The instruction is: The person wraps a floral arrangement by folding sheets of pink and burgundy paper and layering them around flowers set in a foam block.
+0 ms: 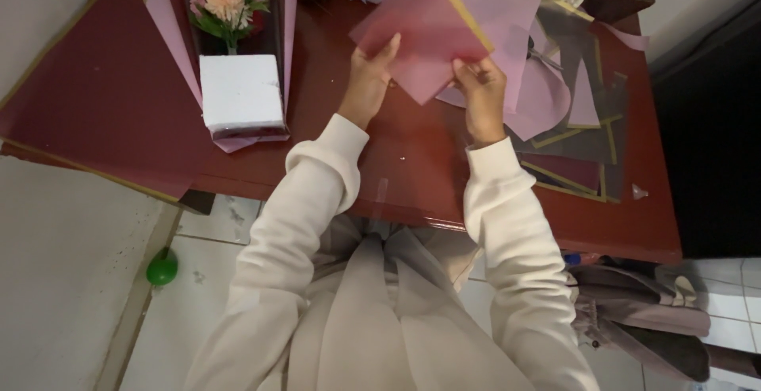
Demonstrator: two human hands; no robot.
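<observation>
The dark red table carries everything, and its near edge runs just in front of the person's cream sleeves. Toward its far left corner lies a part-made bouquet, pink and peach flowers set above a white foam block, on pink wrap. Along the right edge a loose pile of cut sheets, pink, dark and gold-trimmed, is spread flat.

Held up over the middle of the table is a pink translucent wrapping sheet with a gold edge, tilted with one corner pointing down. The left hand pinches its lower left edge; the right hand is closed on the lower corner. By the look of it the sheet is being squared up or folded; the next move likely calls for keeping both pinches firm so the thin film stays taut and the edges meet
</observation>
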